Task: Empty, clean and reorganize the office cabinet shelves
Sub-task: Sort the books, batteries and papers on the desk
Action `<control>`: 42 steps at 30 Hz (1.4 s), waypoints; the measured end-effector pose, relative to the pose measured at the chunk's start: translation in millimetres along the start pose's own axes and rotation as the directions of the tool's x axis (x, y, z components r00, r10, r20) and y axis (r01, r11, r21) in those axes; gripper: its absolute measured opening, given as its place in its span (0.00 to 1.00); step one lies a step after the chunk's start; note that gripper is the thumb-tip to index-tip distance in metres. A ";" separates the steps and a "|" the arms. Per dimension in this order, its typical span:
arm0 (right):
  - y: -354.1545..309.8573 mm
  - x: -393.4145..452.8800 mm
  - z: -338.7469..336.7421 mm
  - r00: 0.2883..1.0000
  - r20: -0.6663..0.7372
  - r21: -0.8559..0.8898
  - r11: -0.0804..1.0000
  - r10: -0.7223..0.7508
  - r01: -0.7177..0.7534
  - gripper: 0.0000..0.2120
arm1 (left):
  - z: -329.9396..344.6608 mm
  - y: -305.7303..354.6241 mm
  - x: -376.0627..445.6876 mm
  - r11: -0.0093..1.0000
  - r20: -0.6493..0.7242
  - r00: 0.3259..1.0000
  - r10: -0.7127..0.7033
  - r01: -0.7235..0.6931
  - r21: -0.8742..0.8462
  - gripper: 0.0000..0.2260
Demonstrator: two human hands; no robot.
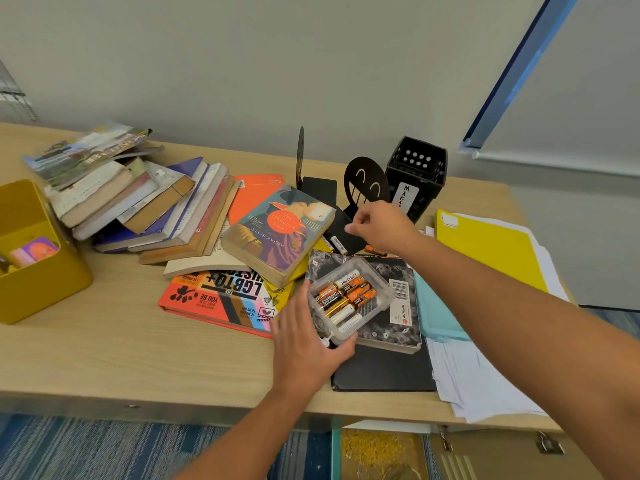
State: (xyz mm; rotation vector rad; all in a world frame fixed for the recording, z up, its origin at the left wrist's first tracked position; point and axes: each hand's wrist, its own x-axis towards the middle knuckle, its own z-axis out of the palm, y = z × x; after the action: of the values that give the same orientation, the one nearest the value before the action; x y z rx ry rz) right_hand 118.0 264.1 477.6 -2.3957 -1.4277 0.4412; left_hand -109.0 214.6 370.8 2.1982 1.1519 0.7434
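Observation:
A clear plastic box (379, 284) holding several batteries sits on a marbled notebook (405, 317) on the wooden table (114, 344). My left hand (304, 337) holds the box at its near left corner, thumb along the front edge. My right hand (379, 223) hovers farther back with fingertips curled together over loose batteries (338, 244) that lie on a black bookend base; whether it pinches one I cannot tell. Another loose orange battery (375, 251) lies just under that hand.
A slumped pile of books (145, 202) fills the left middle, with a yellow bin (31, 258) at the far left. Black smiley bookends (367, 183) and a black crate (417, 171) stand at the back. A yellow folder (485, 247) and white papers (478, 379) lie right.

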 end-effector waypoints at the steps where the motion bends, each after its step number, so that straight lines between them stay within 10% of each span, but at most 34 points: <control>1: 2.0 8.0 9.6 0.998 0.034 -0.041 0.998 0.045 -0.044 0.10 | 0.2 -0.1 -0.1 1.000 -0.002 1.000 0.006 -0.006 0.001 0.49; 13: 5.0 38.4 48.3 0.978 0.087 -0.209 0.963 0.189 -0.167 0.12 | -0.4 -0.2 -0.9 1.000 -0.007 1.000 0.018 -0.017 0.012 0.48; 22: -6.4 -34.5 -39.2 0.927 0.284 0.273 0.947 -0.245 0.167 0.05 | 0.6 0.8 -0.9 1.000 -0.023 1.000 0.011 -0.011 0.020 0.48; 29: 7.5 -62.7 -35.0 0.791 0.575 -0.097 0.942 -0.209 0.320 0.09 | 1.1 1.6 -1.0 1.000 -0.016 1.000 -0.007 0.007 0.009 0.48; 42: -1.2 -67.0 -14.8 0.825 0.529 -0.383 0.811 -0.200 0.442 0.05 | 0.1 0.8 -0.6 1.000 -0.013 1.000 -0.005 0.005 0.014 0.49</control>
State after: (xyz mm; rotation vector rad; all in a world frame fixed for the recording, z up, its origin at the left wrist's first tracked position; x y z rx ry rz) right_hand 92.9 203.7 498.2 -2.4111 -2.3935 0.6608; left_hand -108.8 213.6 371.1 2.2046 1.1717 0.7506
